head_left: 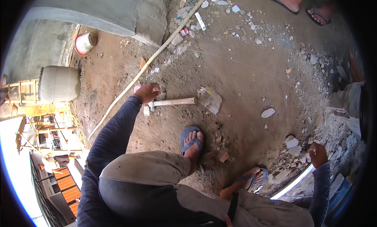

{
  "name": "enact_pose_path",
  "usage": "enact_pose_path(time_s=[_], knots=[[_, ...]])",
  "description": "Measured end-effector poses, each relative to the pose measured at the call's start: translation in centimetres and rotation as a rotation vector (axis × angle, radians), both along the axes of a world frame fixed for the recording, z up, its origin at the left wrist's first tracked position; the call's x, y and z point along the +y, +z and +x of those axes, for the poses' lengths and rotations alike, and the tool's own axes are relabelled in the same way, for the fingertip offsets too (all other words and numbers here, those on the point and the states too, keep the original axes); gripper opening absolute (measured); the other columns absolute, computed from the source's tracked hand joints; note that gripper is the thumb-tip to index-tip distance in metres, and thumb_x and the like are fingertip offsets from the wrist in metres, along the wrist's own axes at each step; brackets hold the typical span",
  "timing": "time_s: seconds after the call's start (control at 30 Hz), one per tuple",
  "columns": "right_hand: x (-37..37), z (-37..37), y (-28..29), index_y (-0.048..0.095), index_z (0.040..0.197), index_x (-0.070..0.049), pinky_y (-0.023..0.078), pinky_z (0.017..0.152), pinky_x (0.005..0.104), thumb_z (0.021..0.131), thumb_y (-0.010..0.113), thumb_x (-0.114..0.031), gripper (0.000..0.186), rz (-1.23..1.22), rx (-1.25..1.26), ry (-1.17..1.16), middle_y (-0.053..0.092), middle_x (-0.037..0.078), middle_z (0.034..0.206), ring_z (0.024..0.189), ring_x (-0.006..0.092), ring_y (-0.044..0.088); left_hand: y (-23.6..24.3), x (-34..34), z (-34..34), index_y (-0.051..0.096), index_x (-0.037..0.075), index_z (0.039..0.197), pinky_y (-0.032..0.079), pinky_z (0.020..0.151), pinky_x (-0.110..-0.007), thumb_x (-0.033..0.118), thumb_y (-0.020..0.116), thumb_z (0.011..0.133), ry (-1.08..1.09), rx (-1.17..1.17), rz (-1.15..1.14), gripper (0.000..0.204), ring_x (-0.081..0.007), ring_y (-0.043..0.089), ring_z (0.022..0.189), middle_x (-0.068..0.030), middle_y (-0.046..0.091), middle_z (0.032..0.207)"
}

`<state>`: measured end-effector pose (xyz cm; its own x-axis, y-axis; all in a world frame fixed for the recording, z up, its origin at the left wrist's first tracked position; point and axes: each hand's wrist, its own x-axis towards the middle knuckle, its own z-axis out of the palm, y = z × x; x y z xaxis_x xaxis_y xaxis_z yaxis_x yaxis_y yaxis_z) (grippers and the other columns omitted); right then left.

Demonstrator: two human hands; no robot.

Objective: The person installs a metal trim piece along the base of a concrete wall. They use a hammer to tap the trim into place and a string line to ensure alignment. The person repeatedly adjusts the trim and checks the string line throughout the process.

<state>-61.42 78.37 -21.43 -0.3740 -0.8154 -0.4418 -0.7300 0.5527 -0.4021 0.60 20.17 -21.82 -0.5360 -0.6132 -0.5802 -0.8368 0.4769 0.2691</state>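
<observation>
1. Left hand [148, 92]: fingers curled beside the hammer's [174, 102] head; whether anything is held, I cannot tell.
2. Right hand [318, 154]: fingers curled near rubble [291, 141], ground's [243, 127] right edge; contents, cannot tell.
3. Hammer lies well inside the ground's edges. Judgement: best gripped at the handle's free end.
4. Count: one hammer, one pole [153, 59], one bucket [85, 43], one drum [59, 83].

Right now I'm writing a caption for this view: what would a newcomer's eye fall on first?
Probably the long pale pole slanting from the picture's top down to the left. Next, the hammer lying just below and right of the left hand, and the grey barrel at far left.
</observation>
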Motion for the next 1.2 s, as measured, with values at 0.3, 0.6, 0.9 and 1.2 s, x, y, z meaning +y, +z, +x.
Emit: enact_pose_path(time_s=[0.3, 0.6, 0.9, 1.2], knots=[[-5.5, -5.1, 1.7, 0.065, 0.078, -0.004, 0.051, 0.079, 0.0513, 0.072, 0.063, -0.009, 0.008, 0.044, 0.221, 0.253, 0.066, 0.019, 0.079, 0.085, 0.0409, 0.064, 8.2, 13.2, -17.7, 0.07, 0.001, 0.083, 0.054, 0.076, -0.05, 0.021, 0.061, 0.083, -0.903, -0.021, 0.443, 0.022, -0.0388, 0.069, 0.086, -0.0217, 0.068, 0.079], [-13.8, -2.4, -3.6, 0.063, 0.082, 0.0, 0.051, 0.065, 0.0428, 0.082, 0.058, -0.002, 0.006, -0.268, 0.088, 0.247, 0.065, 0.02, 0.076, 0.071, 0.0373, 0.066, 0.9, 12.4, -14.6, 0.063, 0.006, 0.109, 0.056, 0.088, -0.051, 0.02, 0.065, 0.088, -0.821, -0.055, 0.167, 0.025, -0.0404, 0.068, 0.103, -0.0205, 0.067, 0.105], [-7.7, -1.5, -2.5, 0.066, 0.092, -0.001, 0.053, 0.068, 0.0403, 0.081, 0.058, 0.001, 0.014, -0.299, 0.035, 0.013, 0.067, 0.02, 0.079, 0.075, 0.0374, 0.069, 0.1, -2.0, -12.5, 0.071, 0.013, 0.101, 0.055, 0.085, -0.046, 0.009, 0.061, 0.086, -0.289, -0.052, -0.265, 0.018, -0.0361, 0.07, 0.097, -0.0149, 0.071, 0.101], [-1.8, 0.7, 1.9, 0.064, 0.088, 0.0, 0.052, 0.067, 0.0436, 0.084, 0.059, -0.002, 0.007, -0.258, 0.128, -0.213, 0.066, 0.021, 0.079, 0.077, 0.0414, 0.068, -5.9, -20.5, -24.7, 0.073, 0.001, 0.1, 0.055, 0.087, -0.051, 0.034, 0.064, 0.089, 0.175, 0.133, -0.463, 0.035, -0.0432, 0.07, 0.098, -0.0245, 0.072, 0.101]])
